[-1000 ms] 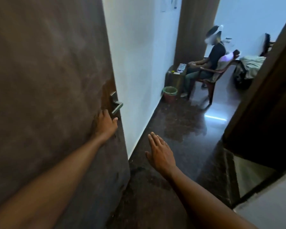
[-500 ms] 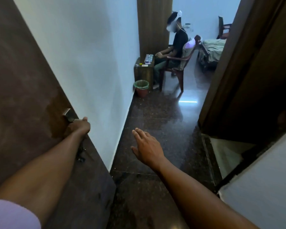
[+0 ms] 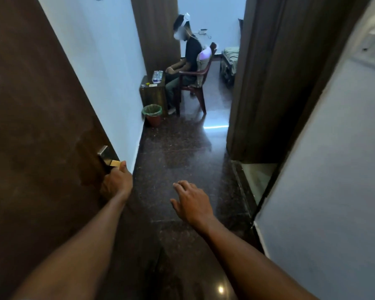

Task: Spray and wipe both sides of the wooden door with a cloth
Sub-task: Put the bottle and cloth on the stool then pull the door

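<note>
As swung open along the left wall (image 3: 100, 61), fills the near left: wooden door (image 3: 41, 148), free edge inside the left grip (image 3: 117, 182), just under the metal handle (image 3: 108, 159). Cut off at top and left. Fingers hidden behind that edge, thumb up beside the handle: curled round the door. Spread loose, touching nothing, over the dark floor (image 3: 178, 148): right grip (image 3: 191, 204).

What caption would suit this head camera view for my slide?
Left hand grips the edge of the wooden door below its handle; open right hand hovers above the dark floor.
</note>
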`<action>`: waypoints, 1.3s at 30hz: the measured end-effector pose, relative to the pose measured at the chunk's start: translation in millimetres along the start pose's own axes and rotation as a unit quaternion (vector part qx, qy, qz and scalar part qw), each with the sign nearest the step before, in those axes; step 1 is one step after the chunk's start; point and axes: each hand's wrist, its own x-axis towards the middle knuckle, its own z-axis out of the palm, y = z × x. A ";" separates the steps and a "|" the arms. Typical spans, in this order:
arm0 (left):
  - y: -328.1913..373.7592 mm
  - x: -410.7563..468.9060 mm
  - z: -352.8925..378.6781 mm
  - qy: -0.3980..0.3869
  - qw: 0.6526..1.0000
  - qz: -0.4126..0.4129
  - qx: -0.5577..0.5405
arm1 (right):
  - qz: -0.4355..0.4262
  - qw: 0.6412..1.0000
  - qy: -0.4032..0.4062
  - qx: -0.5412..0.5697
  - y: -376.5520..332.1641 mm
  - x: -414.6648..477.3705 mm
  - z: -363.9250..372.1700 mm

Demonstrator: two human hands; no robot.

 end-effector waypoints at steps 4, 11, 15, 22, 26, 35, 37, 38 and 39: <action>21.2 -78.8 21.5 -0.019 0.995 0.063 -0.074 | 0.043 0.999 0.026 -0.017 28.3 -69.3 -14.7; 35.7 -202.9 38.7 -0.070 0.977 0.153 -0.129 | 0.109 0.992 0.057 -0.021 57.0 -175.5 -51.9; 36.8 -279.3 35.7 -0.111 0.961 0.205 -0.147 | 0.141 0.987 0.076 -0.033 62.6 -241.6 -66.4; 30.7 -369.8 21.7 -0.153 0.942 0.261 -0.146 | 0.214 0.974 0.078 -0.014 56.7 -327.3 -80.1; 22.7 -417.2 11.7 -0.179 0.923 0.305 -0.153 | 0.247 0.966 0.071 -0.016 42.5 -382.7 -82.2; -3.0 -506.5 -5.9 -0.174 0.904 0.384 -0.073 | 0.284 0.954 0.089 -0.029 -6.8 -493.1 -68.8; -12.2 -527.1 -11.3 -0.146 0.894 0.421 -0.048 | 0.295 0.952 0.078 -0.031 -18.1 -517.5 -71.8; -16.6 -536.0 -14.5 -0.141 0.889 0.433 -0.048 | 0.301 0.950 0.074 -0.032 -23.6 -527.6 -71.8; -21.0 -544.0 -16.2 -0.137 0.884 0.443 -0.056 | 0.304 0.949 0.075 -0.029 -29.0 -537.0 -70.7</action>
